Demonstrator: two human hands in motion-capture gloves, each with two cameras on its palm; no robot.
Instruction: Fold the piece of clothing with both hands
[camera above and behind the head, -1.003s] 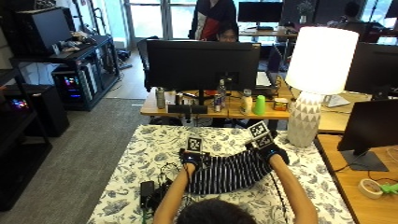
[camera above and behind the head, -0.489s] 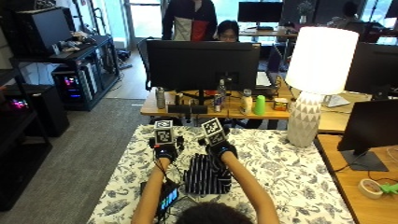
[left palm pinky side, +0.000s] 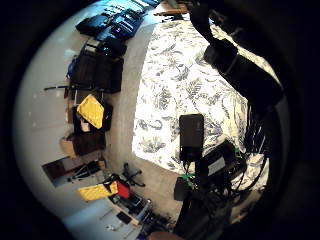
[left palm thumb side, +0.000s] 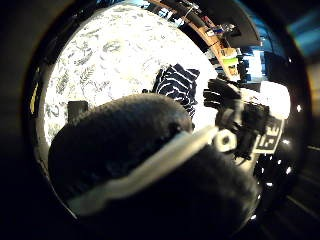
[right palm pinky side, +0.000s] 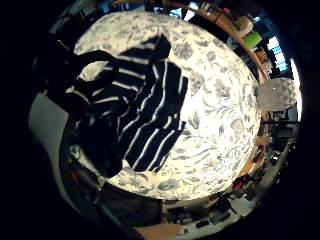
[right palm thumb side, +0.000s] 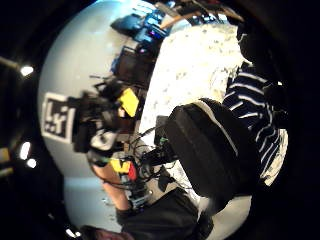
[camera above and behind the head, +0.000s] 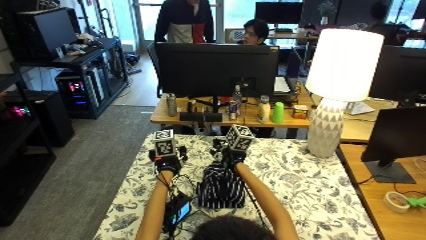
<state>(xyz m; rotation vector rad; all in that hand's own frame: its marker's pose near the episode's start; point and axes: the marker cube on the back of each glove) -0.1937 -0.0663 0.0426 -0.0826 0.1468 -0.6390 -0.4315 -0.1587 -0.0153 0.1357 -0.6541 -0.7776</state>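
From the outside view, the striped shirt (camera above and behind the head: 221, 186) lies folded into a narrow bundle on the floral tablecloth (camera above and behind the head: 313, 190), just in front of the person. The right hand (camera above and behind the head: 232, 156) sits at the shirt's far end, touching it; can't tell if the fingers are curled. The left hand (camera above and behind the head: 167, 163) is off to the side, apart from the shirt, over bare cloth near a phone (camera above and behind the head: 180, 212).

Right little finger view: shirt (right palm pinky side: 145, 117) spread right under the palm.

Left thumb view: shirt (left palm thumb side: 177, 86) lies away from this hand, beside the other glove (left palm thumb side: 220, 94).
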